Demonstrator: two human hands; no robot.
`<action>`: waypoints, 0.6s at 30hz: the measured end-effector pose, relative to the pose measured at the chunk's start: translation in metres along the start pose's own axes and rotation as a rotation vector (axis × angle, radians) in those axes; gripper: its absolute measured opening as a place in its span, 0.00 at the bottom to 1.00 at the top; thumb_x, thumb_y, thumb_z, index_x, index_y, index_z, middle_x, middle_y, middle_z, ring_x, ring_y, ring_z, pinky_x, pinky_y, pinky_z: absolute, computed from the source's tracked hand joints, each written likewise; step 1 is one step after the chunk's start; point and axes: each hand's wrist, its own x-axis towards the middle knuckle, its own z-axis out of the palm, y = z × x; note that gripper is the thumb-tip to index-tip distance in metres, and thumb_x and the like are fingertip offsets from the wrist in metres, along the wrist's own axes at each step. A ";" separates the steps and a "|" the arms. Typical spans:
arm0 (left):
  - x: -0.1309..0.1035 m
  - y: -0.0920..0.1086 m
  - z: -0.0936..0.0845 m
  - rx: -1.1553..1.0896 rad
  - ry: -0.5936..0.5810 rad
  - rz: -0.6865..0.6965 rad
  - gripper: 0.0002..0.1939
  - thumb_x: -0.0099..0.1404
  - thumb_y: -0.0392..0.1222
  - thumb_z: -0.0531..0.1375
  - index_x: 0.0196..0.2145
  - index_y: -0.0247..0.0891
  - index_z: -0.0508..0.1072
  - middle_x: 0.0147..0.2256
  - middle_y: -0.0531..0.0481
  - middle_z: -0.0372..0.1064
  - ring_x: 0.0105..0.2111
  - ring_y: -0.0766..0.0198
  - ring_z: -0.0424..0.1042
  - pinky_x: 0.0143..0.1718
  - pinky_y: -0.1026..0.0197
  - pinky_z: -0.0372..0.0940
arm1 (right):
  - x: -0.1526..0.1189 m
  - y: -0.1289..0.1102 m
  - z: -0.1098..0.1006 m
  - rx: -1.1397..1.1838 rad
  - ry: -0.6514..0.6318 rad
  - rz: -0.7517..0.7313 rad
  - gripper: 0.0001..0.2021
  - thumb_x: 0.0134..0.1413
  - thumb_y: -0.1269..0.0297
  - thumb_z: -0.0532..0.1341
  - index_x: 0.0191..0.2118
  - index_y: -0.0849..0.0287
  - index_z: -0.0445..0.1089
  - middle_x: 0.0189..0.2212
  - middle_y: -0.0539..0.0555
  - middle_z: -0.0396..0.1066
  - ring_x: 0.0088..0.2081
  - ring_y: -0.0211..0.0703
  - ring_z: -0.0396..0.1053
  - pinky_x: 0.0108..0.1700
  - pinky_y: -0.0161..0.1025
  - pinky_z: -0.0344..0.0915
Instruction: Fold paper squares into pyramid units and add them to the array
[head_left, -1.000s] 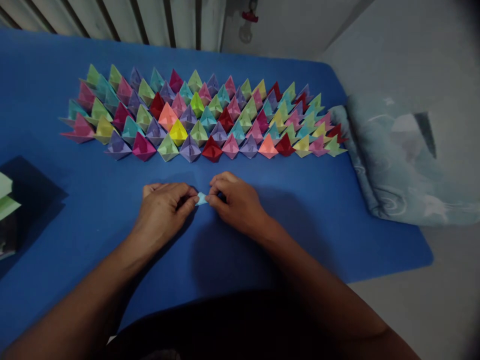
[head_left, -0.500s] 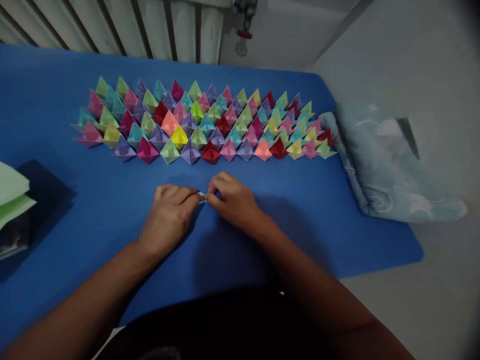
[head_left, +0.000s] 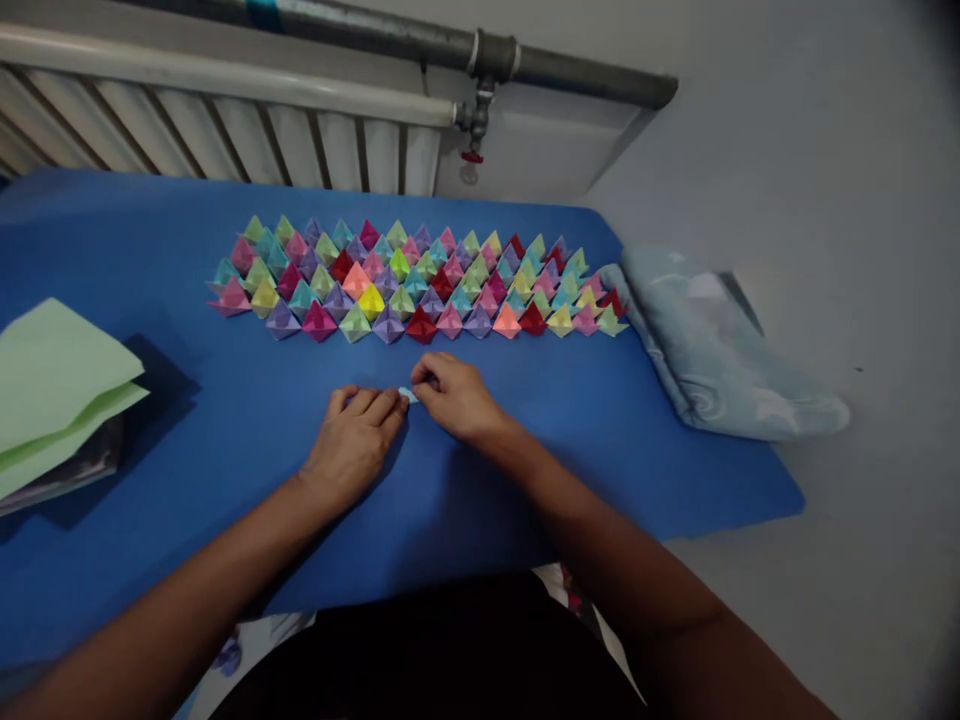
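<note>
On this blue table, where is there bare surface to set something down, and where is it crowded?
Bare blue table lies right of the right hand, up to the folded cloth. More lies between the left hand and the green paper sheets, and behind the origami rows. Crowded: those rows, and the small paper piece between both hands.

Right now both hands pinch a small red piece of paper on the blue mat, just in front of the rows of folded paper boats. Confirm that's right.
Not quite: the small piece of paper is light blue, not red. The head view shows it pinched between the left hand and the right hand on the blue mat, just in front of the rows of folded paper boats.
</note>
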 end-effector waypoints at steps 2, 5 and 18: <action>-0.001 -0.001 0.002 0.001 0.006 -0.003 0.19 0.70 0.31 0.48 0.47 0.36 0.77 0.45 0.38 0.75 0.41 0.52 0.71 0.45 0.46 0.63 | -0.002 -0.007 0.006 0.052 0.000 0.014 0.07 0.53 0.74 0.55 0.32 0.58 0.68 0.28 0.47 0.68 0.31 0.36 0.64 0.35 0.34 0.60; -0.005 -0.006 0.005 -0.045 0.024 -0.019 0.18 0.70 0.32 0.48 0.47 0.37 0.76 0.46 0.39 0.76 0.41 0.53 0.72 0.47 0.46 0.63 | -0.002 -0.013 0.011 0.018 -0.048 0.031 0.08 0.53 0.75 0.54 0.33 0.57 0.68 0.27 0.47 0.69 0.30 0.37 0.65 0.35 0.34 0.60; -0.021 -0.026 0.006 -0.070 0.082 0.078 0.18 0.73 0.34 0.47 0.50 0.33 0.75 0.47 0.38 0.76 0.42 0.55 0.75 0.45 0.50 0.64 | 0.015 -0.026 0.000 -0.002 -0.259 0.230 0.08 0.45 0.78 0.60 0.28 0.58 0.63 0.20 0.43 0.65 0.25 0.33 0.63 0.28 0.30 0.55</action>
